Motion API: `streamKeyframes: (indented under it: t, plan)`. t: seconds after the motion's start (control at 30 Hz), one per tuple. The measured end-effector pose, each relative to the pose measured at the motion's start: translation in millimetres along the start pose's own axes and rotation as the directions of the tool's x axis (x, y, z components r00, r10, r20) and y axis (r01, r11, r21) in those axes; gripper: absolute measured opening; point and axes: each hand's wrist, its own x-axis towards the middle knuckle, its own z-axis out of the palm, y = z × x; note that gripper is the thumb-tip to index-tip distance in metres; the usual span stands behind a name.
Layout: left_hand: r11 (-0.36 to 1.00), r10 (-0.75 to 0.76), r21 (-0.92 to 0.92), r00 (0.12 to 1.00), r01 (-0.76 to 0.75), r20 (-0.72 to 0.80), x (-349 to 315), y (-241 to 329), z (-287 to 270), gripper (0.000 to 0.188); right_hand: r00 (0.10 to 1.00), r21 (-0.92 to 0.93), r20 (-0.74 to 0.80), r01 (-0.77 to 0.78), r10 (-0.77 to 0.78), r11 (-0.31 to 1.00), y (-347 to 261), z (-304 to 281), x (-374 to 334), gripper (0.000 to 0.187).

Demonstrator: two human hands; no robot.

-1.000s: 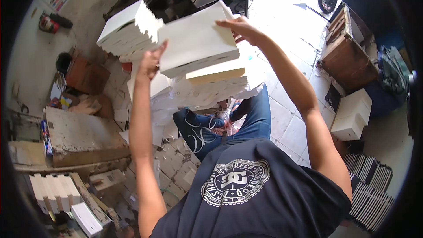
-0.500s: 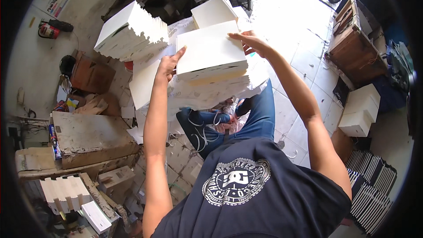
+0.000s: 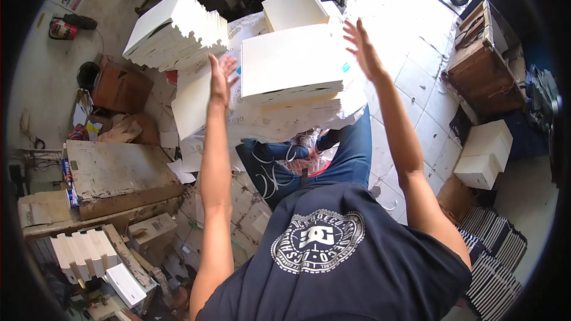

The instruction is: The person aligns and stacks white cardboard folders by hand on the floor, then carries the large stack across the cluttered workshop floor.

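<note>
I see both hands raised with the fingers spread and released, holding nothing. The left hand (image 3: 221, 77) is just beside the left edge of a white flat box (image 3: 291, 62), and the right hand (image 3: 363, 47) is just beside its right edge; I cannot tell if they touch it. The box lies on top of a pile of white sheets (image 3: 285, 116) above my knees. Another stack of white boxes (image 3: 175, 30) stands further left.

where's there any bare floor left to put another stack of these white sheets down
Bare tiled floor lies right of the white stack under the open right hand, toward the wooden crate. Left of the left hand, the fanned pile and cardboard box crowd it.
</note>
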Motion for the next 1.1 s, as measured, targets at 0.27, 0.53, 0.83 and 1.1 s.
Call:
streamKeyframes:
  t: [0.27, 0.53, 0.83, 1.1]
  plan:
    - [0.927, 0.263, -0.308, 0.958, -0.216, 0.119, -26, -54, 39, 0.085, 0.999, 0.220, 0.028, 0.031, -0.038, 0.975, 10, 67, -45, 0.094]
    - [0.965, 0.170, -0.174, 0.971, -0.199, -0.165, -20, -33, 16, 0.089, 0.987, 0.293, -0.083, -0.111, 0.141, 0.950, 16, 44, -19, 0.083]
    - [0.564, 0.479, 0.785, 0.673, 0.255, -0.563, -25, -95, -217, 0.092, 0.180, -0.283, -0.192, 0.931, -0.965, 0.230, -98, 116, -136, 0.028]
    - [0.528, 0.375, 0.802, 0.770, 0.280, -0.516, -41, -101, -216, 0.077, 0.457, -0.034, -0.498, 0.839, -0.737, 0.543, -84, 109, -138, 0.020]
